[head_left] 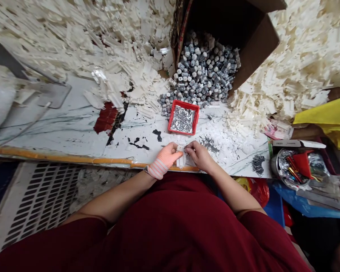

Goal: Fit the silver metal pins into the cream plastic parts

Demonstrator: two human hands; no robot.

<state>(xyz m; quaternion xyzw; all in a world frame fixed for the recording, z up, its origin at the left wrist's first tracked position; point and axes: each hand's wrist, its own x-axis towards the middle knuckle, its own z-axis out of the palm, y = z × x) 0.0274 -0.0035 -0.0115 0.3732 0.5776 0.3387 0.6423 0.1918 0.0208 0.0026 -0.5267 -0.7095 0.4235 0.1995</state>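
My left hand [166,158], in a pink striped glove, and my bare right hand [198,155] meet at the table's near edge. Together they pinch a small white plastic part [181,158] between their fingertips. Just beyond them sits a small red tray [172,113] filled with shiny metal pins. Behind the tray, a tipped cardboard box [257,41] spills several small grey cylindrical motors [200,71] onto the table.
Heaps of white plastic parts [121,49] cover the back and right of the worn white table [73,128]. A metal tin with red and foil items [297,166] stands at right, yellow sheets [328,117] beyond it. A perforated white panel [36,200] lies lower left.
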